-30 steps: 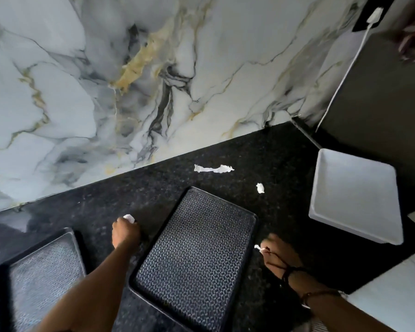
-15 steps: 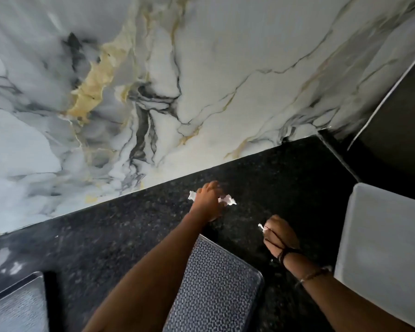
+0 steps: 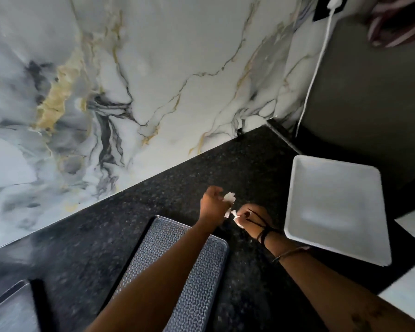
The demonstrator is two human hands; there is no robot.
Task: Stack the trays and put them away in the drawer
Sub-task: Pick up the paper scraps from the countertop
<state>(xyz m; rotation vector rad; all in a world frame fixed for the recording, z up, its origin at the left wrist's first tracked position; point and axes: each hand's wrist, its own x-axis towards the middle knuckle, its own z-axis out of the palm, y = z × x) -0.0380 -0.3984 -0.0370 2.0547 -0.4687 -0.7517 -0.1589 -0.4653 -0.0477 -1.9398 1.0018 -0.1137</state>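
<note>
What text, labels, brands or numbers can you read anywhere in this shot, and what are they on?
None: no readable text in the head view.
White tray: plain, no label or mark.
Patterned dark tray: only a repeating geometric texture, no lettering.
Second dark tray at the lower left: blurred, nothing legible.
Paper scraps in the left hand and right hand: too small and blurred to show any print.

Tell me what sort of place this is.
Most likely a home kitchen: a speckled black stone countertop against a marble-look backsplash, serving trays on it, a white tray and a patterned dark tray, and a charger cable hanging down the wall.
</note>
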